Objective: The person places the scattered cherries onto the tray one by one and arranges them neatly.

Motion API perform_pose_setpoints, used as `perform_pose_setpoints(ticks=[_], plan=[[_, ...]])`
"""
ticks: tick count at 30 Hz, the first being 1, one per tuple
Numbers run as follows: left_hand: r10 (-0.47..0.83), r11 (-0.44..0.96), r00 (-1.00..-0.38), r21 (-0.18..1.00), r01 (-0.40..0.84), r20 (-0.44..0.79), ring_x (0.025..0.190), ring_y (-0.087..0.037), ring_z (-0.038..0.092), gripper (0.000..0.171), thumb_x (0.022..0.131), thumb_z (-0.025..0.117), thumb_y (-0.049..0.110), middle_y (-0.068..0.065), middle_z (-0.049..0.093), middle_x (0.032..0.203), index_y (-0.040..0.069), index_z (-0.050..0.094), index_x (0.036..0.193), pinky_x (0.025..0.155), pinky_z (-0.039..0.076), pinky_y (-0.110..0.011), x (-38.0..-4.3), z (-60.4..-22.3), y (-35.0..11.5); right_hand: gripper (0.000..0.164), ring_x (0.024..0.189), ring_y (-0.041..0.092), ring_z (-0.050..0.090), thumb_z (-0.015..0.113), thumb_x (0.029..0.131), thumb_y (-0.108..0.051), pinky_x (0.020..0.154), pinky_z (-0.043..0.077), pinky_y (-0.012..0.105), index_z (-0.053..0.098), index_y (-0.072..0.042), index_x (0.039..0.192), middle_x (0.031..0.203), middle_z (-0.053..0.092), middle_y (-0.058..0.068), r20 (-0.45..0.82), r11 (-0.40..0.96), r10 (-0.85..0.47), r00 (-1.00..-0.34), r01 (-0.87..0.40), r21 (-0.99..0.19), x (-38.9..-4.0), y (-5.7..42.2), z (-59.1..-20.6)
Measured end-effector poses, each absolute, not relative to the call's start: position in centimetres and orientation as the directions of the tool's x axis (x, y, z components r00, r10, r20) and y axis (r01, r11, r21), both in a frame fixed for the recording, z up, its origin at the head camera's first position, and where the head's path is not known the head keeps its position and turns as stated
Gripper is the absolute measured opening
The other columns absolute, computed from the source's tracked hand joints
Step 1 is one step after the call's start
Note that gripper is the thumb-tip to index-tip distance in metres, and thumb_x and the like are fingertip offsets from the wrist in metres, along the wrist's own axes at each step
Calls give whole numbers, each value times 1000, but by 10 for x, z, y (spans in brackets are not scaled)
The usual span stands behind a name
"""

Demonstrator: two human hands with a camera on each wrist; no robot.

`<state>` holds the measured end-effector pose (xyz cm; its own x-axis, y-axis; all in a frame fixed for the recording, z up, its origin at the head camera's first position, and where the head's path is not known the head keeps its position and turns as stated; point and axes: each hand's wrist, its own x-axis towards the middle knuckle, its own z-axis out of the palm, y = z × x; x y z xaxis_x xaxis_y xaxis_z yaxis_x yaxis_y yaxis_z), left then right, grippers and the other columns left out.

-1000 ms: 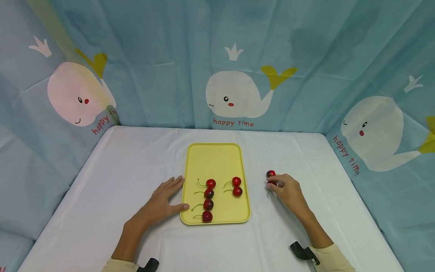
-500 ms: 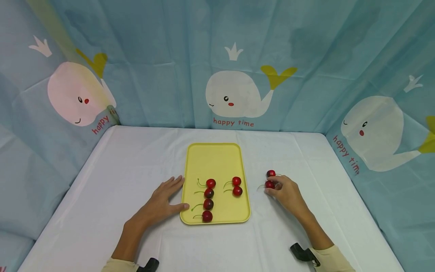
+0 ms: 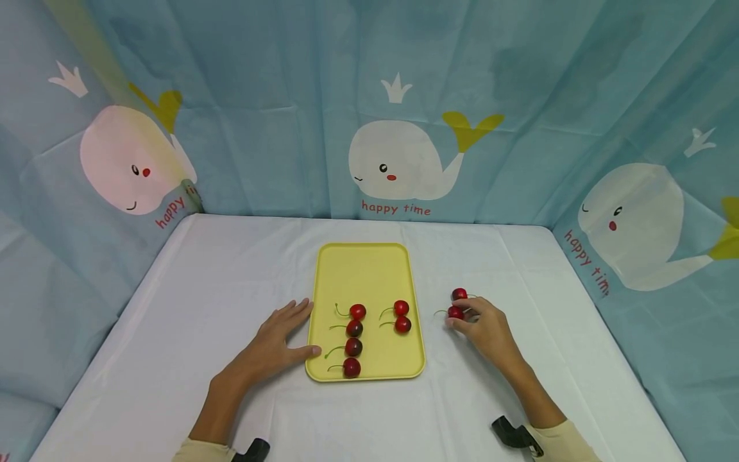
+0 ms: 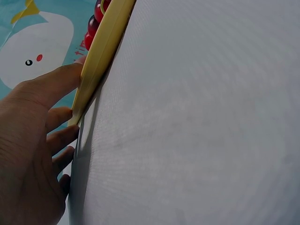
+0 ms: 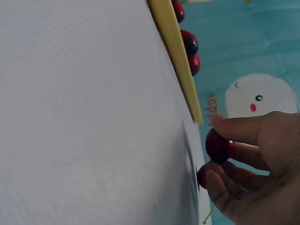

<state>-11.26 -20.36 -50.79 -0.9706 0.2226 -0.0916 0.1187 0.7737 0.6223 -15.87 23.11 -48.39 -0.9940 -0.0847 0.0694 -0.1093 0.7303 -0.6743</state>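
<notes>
A yellow tray (image 3: 364,276) lies on the white cloth in the head view. On it, several red cherries (image 3: 353,347) form a column on the left, and two more cherries (image 3: 402,325) lie on the right. My left hand (image 3: 268,346) rests at the tray's left edge, fingers spread and thumb over the rim. Right of the tray, my right hand (image 3: 487,330) pinches a dark red cherry (image 5: 218,146) between thumb and fingers, its stem pointing left. Just beyond those fingers, another cherry (image 3: 459,294) sits on the cloth, partly hidden by fingers in the right wrist view.
White cloth (image 3: 242,256) covers the table around the tray. Blue curtains (image 3: 277,128) with whale prints stand along the back and both sides. Dark wrist-worn devices (image 3: 514,435) show near both sleeves.
The pinched cherry has shifted slightly left with my right fingers, and its stem has swung from pointing down to pointing left. My left hand and the tray have stayed put.
</notes>
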Motion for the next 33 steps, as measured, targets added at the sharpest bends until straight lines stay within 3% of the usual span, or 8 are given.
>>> perform_pose_setpoints(ticks=[19,33], plan=[[224,771,-971,625,124,-83,163,-34,22,94,89,76,59,-3,34,173,18,39,166,132,13,-61,-113,-508,-204,44,99,23,71,93,81,-13,83,63,28,77,-6,121,114,72,10,173,685,-124,-977,-210,-697,-152,217,-482],[235,767,-969,627,138,-75,163,-35,23,94,89,76,58,-3,34,173,17,40,165,132,14,-61,-113,-507,-204,41,95,18,71,94,81,-15,79,61,22,79,-12,118,108,75,0,219,629,-173,-960,-279,-725,-147,211,-486]])
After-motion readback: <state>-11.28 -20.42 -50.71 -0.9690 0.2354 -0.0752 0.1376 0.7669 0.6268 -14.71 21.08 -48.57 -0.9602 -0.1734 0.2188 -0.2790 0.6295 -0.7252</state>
